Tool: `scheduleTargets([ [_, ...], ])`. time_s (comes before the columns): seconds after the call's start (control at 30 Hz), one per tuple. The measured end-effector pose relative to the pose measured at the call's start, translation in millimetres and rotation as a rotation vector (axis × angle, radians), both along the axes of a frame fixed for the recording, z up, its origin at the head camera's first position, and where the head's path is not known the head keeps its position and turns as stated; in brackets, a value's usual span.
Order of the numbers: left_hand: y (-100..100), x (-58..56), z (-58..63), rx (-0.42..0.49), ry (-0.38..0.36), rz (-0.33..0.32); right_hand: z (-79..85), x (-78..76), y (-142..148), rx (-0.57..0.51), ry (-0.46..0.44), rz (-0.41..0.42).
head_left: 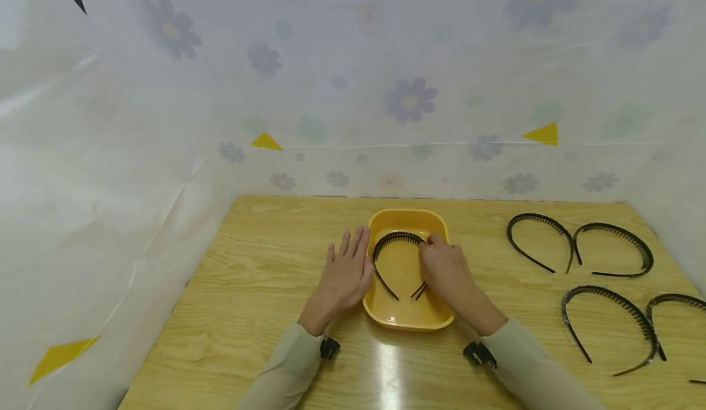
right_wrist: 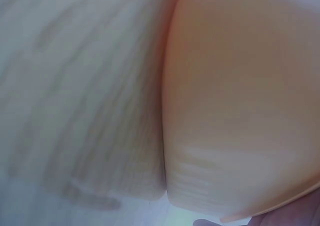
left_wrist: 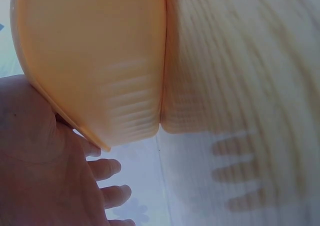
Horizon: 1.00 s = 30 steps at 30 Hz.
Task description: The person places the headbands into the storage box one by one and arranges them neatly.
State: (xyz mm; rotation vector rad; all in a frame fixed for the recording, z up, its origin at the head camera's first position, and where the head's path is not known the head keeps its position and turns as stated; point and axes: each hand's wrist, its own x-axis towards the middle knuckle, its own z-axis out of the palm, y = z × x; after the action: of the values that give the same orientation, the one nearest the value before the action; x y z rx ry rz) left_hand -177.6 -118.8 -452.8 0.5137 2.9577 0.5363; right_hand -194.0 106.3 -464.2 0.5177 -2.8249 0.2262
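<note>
A yellow plastic basin (head_left: 408,324) stands on the table with a black toothed headband (head_left: 398,236) lying in it, its arch toward the back. Several thin ends show near my right hand, so more than one headband may lie there. My right hand (head_left: 449,275) reaches over the right rim, and its curled fingers grip the headband's right side, covering that part. My left hand (head_left: 349,275) rests along the left rim with fingers straight. In the left wrist view, that hand (left_wrist: 45,161) lies at the rim of the basin (left_wrist: 90,46).
On the right of the wooden table (head_left: 265,257) lie more black headbands, among them a back-left one (head_left: 532,216), a back-right one (head_left: 642,247) and a front one (head_left: 612,293). Another is cut by the frame's edge. Flowered white sheeting (head_left: 342,79) walls the table's back and sides.
</note>
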Motion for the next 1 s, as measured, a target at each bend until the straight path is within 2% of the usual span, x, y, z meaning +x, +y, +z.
scheduleTargets([
  [0.33,0.3,-1.5,-1.4,0.021,0.007,-0.006,-0.9,-0.3,0.8,0.006,0.024,0.018],
  [0.57,-0.4,-2.2,-2.9,0.017,0.013,-0.006,-1.1,-0.6,1.0,-0.018,0.001,0.011],
  [1.0,-0.1,-0.4,-1.2,0.024,0.004,-0.003,-2.9,0.0,3.2,-0.038,0.01,0.041],
])
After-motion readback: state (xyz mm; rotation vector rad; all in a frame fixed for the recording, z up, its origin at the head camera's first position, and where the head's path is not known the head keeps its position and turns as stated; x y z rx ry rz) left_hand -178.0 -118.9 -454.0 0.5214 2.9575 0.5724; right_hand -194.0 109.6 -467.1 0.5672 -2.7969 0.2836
